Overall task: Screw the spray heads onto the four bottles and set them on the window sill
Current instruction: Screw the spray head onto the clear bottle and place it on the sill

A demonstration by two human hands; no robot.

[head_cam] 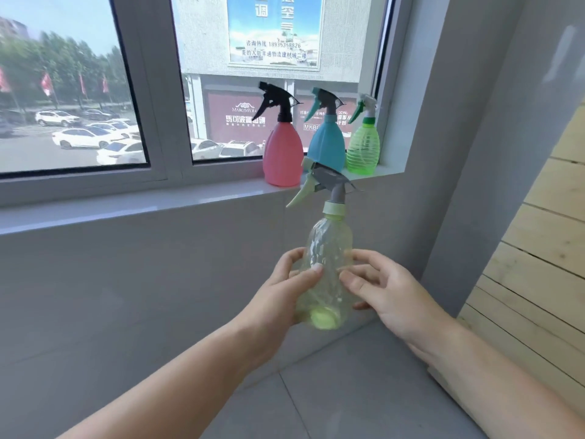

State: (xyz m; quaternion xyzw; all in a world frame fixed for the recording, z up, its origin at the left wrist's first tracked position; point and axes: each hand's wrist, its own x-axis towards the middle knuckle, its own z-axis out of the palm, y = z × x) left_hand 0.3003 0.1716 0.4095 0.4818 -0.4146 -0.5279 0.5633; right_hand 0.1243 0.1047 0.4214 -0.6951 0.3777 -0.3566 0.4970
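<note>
A clear, pale-green bottle [327,248] with a grey and light-green spray head [323,185] on its neck is held upright below the window sill [126,207]. My left hand [278,299] grips its lower body. My right hand [389,293] touches the bottle's right side with spread fingers. On the sill's right end stand three bottles with spray heads on: a pink bottle [282,153] with a black head, a blue bottle [327,144] with a grey and teal head, and a green ribbed bottle [363,147] with a white and green head.
A grey wall runs under the sill, and a grey pillar [474,153] closes the corner at the right. Pale wooden planks [544,264] lean at the far right. Grey floor tiles lie below. The window looks out on parked cars.
</note>
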